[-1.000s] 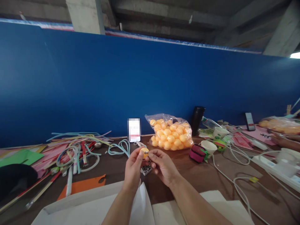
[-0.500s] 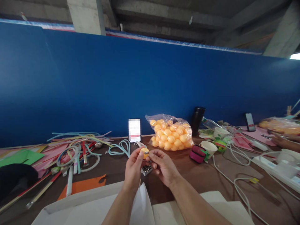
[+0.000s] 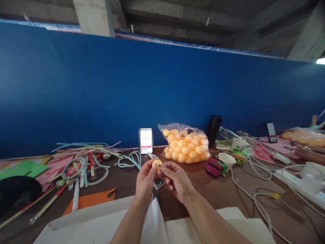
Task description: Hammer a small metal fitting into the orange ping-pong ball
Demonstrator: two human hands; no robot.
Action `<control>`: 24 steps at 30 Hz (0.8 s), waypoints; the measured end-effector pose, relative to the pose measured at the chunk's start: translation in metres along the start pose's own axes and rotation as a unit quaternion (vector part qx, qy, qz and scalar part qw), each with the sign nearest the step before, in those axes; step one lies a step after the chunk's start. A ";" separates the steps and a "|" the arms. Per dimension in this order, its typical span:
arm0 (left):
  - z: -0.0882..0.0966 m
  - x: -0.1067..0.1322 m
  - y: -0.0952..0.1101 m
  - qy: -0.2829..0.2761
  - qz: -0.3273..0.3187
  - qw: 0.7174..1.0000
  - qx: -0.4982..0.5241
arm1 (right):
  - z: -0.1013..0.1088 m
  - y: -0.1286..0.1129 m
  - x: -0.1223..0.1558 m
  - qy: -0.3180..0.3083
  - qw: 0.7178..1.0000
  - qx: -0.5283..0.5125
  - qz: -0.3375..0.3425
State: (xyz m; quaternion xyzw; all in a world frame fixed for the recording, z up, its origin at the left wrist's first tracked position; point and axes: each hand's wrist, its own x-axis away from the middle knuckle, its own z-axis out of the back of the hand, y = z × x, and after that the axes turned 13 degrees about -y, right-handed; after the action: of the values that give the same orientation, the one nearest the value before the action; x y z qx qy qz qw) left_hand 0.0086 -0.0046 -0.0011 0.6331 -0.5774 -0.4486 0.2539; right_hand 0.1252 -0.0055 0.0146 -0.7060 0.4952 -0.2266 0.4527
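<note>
My left hand (image 3: 144, 183) pinches a small orange ball (image 3: 156, 164) between thumb and fingertips, held above the brown table. My right hand (image 3: 176, 180) is curled right beside it, its thumb and forefinger pressed at the ball's right side on something too small to make out. Just below the hands lies a small clear box of dark metal bits (image 3: 158, 183). Behind them sits a clear plastic bag full of orange balls (image 3: 185, 144).
Coloured strips, tubes and pens (image 3: 81, 162) clutter the left side, with an orange sheet (image 3: 88, 200). White paper (image 3: 101, 227) lies at the near edge. A pink pouch (image 3: 213, 166), paper cups (image 3: 226, 158), a black tumbler (image 3: 214, 130) and white cables (image 3: 256, 189) fill the right. Another person's hand (image 3: 307, 154) is at far right.
My right hand's fingertips have closed in a little nearer to the ball; otherwise both hands stay in place.
</note>
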 end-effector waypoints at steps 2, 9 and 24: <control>0.000 0.000 0.000 0.000 -0.001 1.000 -0.002 | 0.000 0.001 0.000 0.006 1.000 0.003 0.003; -0.002 0.001 0.002 0.001 -0.002 1.000 -0.002 | 0.000 0.002 -0.001 0.016 1.000 0.018 0.011; -0.004 0.001 0.003 0.021 -0.003 1.000 -0.005 | -0.001 0.005 -0.002 0.037 0.999 0.027 0.012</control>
State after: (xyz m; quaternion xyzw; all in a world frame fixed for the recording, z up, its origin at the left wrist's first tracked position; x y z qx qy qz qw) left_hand 0.0107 -0.0067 0.0030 0.6429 -0.5679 -0.4389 0.2675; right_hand 0.1214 -0.0049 0.0112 -0.6787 0.5140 -0.2598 0.4557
